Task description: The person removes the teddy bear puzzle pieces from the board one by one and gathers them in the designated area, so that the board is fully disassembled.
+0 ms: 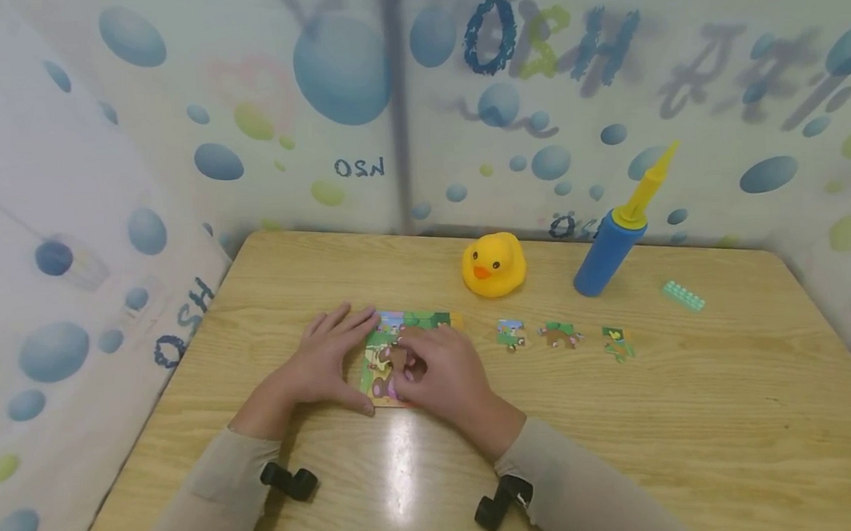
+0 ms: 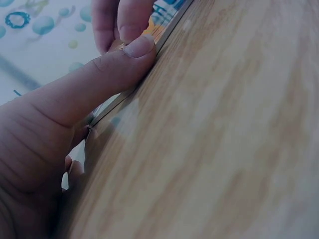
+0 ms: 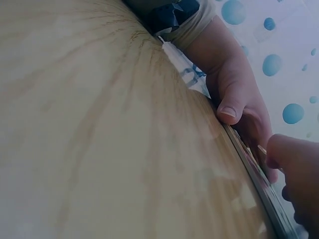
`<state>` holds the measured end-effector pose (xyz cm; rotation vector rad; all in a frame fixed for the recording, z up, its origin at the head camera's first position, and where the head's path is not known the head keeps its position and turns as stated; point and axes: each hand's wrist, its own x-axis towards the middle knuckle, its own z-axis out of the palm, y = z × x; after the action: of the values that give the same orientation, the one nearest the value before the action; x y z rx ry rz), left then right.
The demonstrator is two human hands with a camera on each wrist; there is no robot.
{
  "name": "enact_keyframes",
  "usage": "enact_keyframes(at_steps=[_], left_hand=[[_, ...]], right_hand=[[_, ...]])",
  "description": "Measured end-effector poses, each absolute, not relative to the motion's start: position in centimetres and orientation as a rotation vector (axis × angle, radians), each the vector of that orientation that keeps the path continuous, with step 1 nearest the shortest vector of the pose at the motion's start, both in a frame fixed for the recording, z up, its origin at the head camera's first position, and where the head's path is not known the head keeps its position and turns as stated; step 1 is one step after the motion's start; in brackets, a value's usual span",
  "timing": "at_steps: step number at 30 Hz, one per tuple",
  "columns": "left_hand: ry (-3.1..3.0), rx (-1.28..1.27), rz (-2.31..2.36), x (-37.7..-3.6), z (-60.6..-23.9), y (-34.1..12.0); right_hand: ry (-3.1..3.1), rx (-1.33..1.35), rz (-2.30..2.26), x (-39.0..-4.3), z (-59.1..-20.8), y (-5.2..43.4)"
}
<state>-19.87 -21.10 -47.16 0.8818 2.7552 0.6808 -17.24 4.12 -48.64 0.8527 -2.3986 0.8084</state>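
A flat picture puzzle (image 1: pixel 380 390) with green and brown cartoon art lies on the table at centre left in the head view. My left hand (image 1: pixel 315 369) is spread along its left side, fingers near the far corner and thumb at the near one. In the left wrist view, that thumb (image 2: pixel 117 69) rests against the puzzle's edge. My right hand (image 1: pixel 448 368) is over the puzzle and pinches a small puzzle piece between thumb and fingertips; the thin edge of this puzzle piece (image 3: pixel 262 149) shows in the right wrist view. The right hand hides much of the picture.
Three loose puzzle pieces, a blue one (image 1: pixel 512 333), a brown one (image 1: pixel 561 336) and a green one (image 1: pixel 618 344), lie to the right. Behind them stand a yellow rubber duck (image 1: pixel 496 268) and a blue hand pump (image 1: pixel 608 254). A mint toy brick (image 1: pixel 683 294) lies farther right.
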Motion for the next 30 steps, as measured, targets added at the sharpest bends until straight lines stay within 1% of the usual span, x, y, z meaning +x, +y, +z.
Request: enact_keyframes(at_steps=[13, 30], left_hand=[[2.761, 0.903, 0.681, -20.0, -47.4, -21.2], [2.749, 0.895, 0.678, -19.8, -47.2, -21.1]], right_hand=[[-2.326, 0.905, 0.898, -16.5, -48.7, 6.1], [-2.456, 0.774, 0.876, -14.8, -49.2, 15.8]])
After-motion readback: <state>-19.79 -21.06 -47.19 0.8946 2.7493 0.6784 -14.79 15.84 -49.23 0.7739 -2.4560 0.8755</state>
